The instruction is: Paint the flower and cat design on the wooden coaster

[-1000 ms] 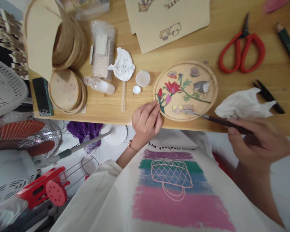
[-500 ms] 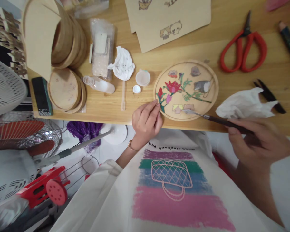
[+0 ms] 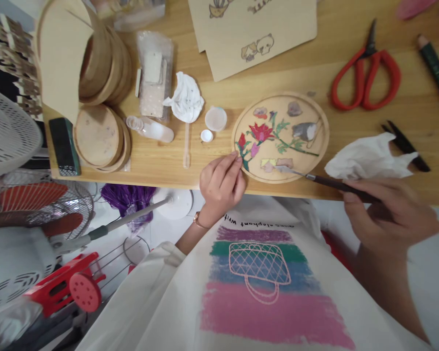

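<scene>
On the table's front edge lies a round wooden plate [image 3: 303, 105] bearing a red flower with green leaves and small coloured patches. My left hand [image 3: 222, 184] pinches the plate's left rim, fingers closed together. In my right hand [image 3: 391, 212] is a palette knife [image 3: 324, 181], its dark handle gripped between thumb and fingers. The blade's tip rests at the yellow and pinkish patch [image 3: 277, 165] near the plate's lower rim; whether it presses on the surface I cannot tell. Just beyond my right hand sits a crumpled white tissue [image 3: 369, 156], with black tweezers [image 3: 406, 145] beside it.
Red-handled scissors [image 3: 368, 78] and a dark green pencil [image 3: 435, 68] lie at the right. Left of the plate are a small clear cup [image 3: 215, 119], a white cap [image 3: 207, 135], a dropper [image 3: 186, 151] and a bottle [image 3: 155, 129]. Stacked wooden pieces [image 3: 104, 73] stand farther left.
Almost nothing differs. My right hand and the palette knife sit very slightly farther left in the picture, as do the scissors and tissue. My left hand keeps its hold on the rim.
</scene>
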Demonstrator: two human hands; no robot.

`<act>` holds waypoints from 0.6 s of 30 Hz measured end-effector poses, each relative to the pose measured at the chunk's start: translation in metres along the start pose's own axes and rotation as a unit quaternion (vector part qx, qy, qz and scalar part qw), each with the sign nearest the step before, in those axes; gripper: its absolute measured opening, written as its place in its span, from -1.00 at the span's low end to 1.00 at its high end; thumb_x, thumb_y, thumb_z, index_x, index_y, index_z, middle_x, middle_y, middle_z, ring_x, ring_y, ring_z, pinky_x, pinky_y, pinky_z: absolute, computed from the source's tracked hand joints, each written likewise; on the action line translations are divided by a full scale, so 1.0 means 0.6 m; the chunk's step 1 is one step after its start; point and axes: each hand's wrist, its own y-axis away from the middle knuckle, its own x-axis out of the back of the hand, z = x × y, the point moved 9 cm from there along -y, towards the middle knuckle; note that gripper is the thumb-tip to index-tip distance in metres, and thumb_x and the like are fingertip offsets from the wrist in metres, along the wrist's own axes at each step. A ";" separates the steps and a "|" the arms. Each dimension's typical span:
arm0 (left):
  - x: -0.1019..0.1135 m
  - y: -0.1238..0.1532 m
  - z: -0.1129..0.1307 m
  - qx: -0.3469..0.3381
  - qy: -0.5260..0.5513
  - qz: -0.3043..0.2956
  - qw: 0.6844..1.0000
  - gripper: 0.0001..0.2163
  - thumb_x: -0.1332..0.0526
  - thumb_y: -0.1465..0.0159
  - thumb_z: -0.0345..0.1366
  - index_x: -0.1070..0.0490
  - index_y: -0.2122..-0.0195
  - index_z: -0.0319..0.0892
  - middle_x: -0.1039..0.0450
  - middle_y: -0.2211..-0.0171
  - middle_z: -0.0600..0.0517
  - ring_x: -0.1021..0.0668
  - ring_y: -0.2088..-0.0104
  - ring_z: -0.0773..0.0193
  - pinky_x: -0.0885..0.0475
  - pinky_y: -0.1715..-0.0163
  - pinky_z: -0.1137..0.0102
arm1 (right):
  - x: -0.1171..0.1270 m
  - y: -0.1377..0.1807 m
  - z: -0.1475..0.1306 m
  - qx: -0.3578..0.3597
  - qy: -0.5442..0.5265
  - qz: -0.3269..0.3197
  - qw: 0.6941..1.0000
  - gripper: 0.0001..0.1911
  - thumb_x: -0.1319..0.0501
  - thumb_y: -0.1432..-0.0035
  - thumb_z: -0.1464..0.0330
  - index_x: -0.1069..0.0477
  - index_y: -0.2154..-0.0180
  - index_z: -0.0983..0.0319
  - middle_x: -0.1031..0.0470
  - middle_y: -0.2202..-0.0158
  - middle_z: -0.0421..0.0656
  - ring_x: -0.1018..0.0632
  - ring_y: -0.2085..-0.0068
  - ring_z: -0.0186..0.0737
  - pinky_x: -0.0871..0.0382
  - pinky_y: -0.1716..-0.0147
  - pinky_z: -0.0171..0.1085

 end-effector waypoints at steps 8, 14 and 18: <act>-0.001 0.001 -0.001 0.003 0.000 -0.001 1.000 -0.74 -0.20 -0.24 -0.48 -0.46 0.04 -0.19 -0.62 0.12 -0.11 -0.63 0.13 0.15 -0.55 0.16 0.27 | 0.001 0.002 0.002 -0.007 -0.013 0.003 1.000 -0.53 -0.37 -0.02 0.49 -0.56 0.06 -0.10 -0.60 0.34 -0.29 -0.56 0.43 -0.28 -0.45 0.46 -0.27; -0.001 0.003 -0.002 -0.001 0.010 0.003 1.000 -0.72 -0.19 -0.25 -0.48 -0.45 0.01 -0.19 -0.61 0.11 -0.11 -0.62 0.11 0.15 -0.53 0.15 0.26 | 0.003 0.005 0.007 -0.016 -0.025 0.013 0.999 -0.50 -0.38 0.00 0.49 -0.56 0.05 -0.13 -0.60 0.33 -0.29 -0.56 0.41 -0.26 -0.45 0.43 -0.24; -0.002 0.005 -0.002 -0.002 0.022 0.009 1.000 -0.71 -0.19 -0.26 -0.48 -0.45 -0.01 -0.18 -0.61 0.10 -0.11 -0.61 0.10 0.14 -0.52 0.14 0.26 | 0.010 0.007 0.015 -0.034 -0.049 0.034 0.998 -0.50 -0.37 0.00 0.50 -0.57 0.07 -0.15 -0.61 0.31 -0.27 -0.57 0.38 -0.24 -0.45 0.40 -0.22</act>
